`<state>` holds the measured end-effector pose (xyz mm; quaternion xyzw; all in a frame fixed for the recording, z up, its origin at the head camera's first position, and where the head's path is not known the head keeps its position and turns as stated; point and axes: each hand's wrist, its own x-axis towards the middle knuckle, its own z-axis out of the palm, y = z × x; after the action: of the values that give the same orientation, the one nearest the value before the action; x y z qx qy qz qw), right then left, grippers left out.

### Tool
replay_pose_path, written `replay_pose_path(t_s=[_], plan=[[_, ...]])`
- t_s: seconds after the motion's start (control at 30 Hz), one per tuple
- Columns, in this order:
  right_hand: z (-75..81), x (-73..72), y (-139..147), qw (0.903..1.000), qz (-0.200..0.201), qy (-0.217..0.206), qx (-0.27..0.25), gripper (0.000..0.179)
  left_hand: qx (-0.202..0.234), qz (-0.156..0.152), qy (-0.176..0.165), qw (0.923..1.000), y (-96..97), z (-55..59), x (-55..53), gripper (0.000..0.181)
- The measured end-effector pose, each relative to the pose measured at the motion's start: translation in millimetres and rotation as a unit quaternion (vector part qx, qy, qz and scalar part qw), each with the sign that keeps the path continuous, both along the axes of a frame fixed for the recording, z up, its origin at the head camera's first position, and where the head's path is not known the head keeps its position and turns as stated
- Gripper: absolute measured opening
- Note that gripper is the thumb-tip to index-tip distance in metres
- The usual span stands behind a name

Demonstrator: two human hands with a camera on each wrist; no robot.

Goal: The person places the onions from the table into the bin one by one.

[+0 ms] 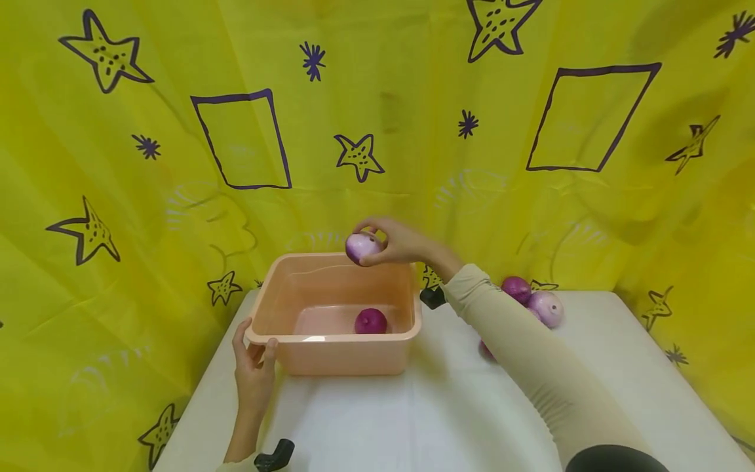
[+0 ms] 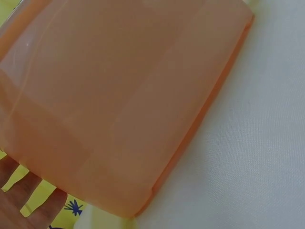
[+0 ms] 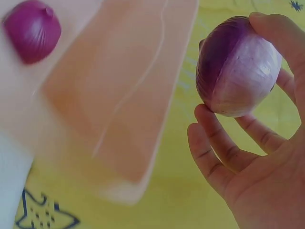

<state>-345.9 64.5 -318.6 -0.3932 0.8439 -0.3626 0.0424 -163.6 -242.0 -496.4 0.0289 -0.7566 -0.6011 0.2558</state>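
Though partly behind a sleeve (image 1: 533, 367), onions (image 1: 548, 309).

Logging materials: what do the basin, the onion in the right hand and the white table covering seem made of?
Basin: probably moulded plastic, smooth and semi-glossy, with a glint on its rim.
Onion in the right hand: glossy, finely streaked; real skin or plastic imitation, the look leaves open.
White table covering: likely woven cloth, matte; a fine weave shows in the left wrist view.

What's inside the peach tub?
One dark magenta onion, toward the right side of the tub. In the head view, the near rim covers the onion's lowest part and the floor directly behind that rim; anything low there is hidden.
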Motion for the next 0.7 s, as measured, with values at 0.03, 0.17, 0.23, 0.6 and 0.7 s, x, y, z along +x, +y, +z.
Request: replay_pose_path(t_s=[0.03, 0.17, 0.23, 0.6, 0.7], plan=[[-1.7, 0.0, -5, 1.0, 0.005, 0.0, 0.001, 0.057, 0.001, 0.0, -0.001, 1.0, 0.0, -0.1, -0.1, 0.065], [-8.0, 1.1, -24, 0.9996, 0.024, 0.009, 0.009, 0.055, 0.002, 0.001, 0.0, 1.0, 1.3, 1.1, 0.5, 0.064], [-11.2, 1.6, -30, 0.9992, 0.034, 0.016, 0.016, 0.054, 0.003, -0.001, 0.002, 1.0, 2.5, 2.2, 0.9, 0.064], [-24.3, 5.5, -42, 0.9982, 0.017, -0.001, 0.057, 0.055, 0.004, -0.012, 0.005, 0.9999, 3.5, 1.1, -0.7, 0.065], [-25.0, 6.0, -43, 0.9972, 0.019, 0.002, 0.073, 0.063, 0.005, -0.009, 0.001, 0.9999, 2.2, 1.1, -0.5, 0.065]])
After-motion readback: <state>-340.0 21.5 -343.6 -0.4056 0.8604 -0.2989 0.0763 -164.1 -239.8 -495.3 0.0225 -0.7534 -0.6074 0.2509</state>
